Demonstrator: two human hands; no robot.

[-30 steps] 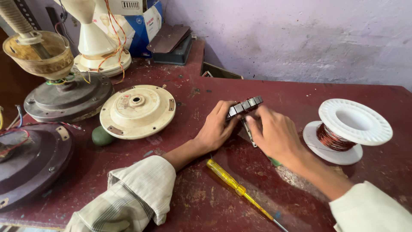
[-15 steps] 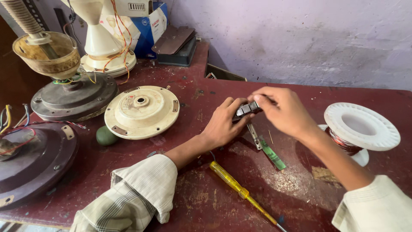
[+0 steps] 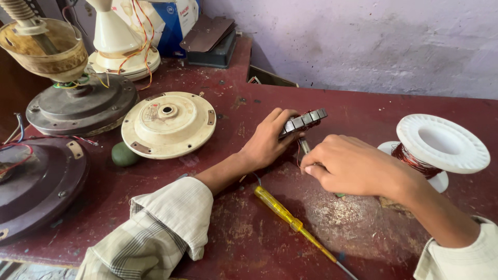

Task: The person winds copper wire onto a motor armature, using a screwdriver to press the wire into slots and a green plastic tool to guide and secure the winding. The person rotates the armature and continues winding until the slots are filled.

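Observation:
My left hand (image 3: 270, 140) grips a dark toothed metal motor core (image 3: 303, 121), tilted up on edge on the red table (image 3: 249, 238). My right hand (image 3: 347, 166) rests just right of it, fingers curled over a thin tool whose metal tip (image 3: 304, 146) reaches under the core. What that hand holds is mostly hidden. A white plastic spool of copper wire (image 3: 436, 148) lies to the right of my right hand. A yellow-handled screwdriver (image 3: 290, 223) lies on the table below both hands.
A cream round fan cover (image 3: 168, 123) and a small green lump (image 3: 124, 154) sit left of my left arm. Dark fan motor housings (image 3: 80, 106) (image 3: 36, 181) and a cream fan base (image 3: 122, 46) crowd the left side. Boxes stand at the back by the wall.
My right hand has come down from the top of the core to the table beside it. The view has shifted slightly; my left hand still holds the core.

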